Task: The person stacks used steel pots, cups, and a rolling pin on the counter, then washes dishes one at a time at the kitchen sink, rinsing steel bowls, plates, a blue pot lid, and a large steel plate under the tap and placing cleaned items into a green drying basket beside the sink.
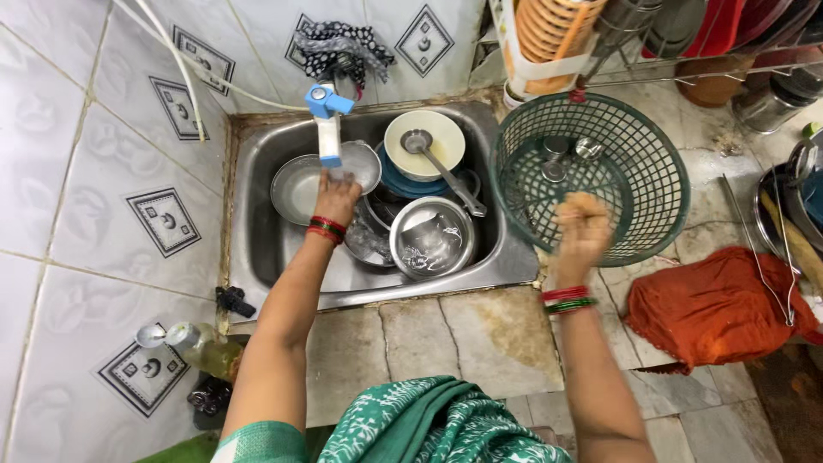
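Note:
My left hand [337, 195] reaches into the steel sink [257, 171], its fingertips right under the mouth of the blue and white tap [327, 129]. I see the back of the hand, and nothing shows in it. My right hand [583, 228] is blurred and hangs over the near side of the green plastic basket [656, 154]. Its fingers look curled, and I cannot make out anything in them. Two small steel cups [557, 151] lie in the basket. Red and green bangles sit on both wrists.
The sink holds a steel bowl [433, 238], a cream bowl with a ladle [424, 141], a steel plate [296, 187] and other vessels. An orange cloth [711, 300] lies on the counter at right. A dish rack [686, 39] stands behind the basket. A bottle [201, 345] lies at lower left.

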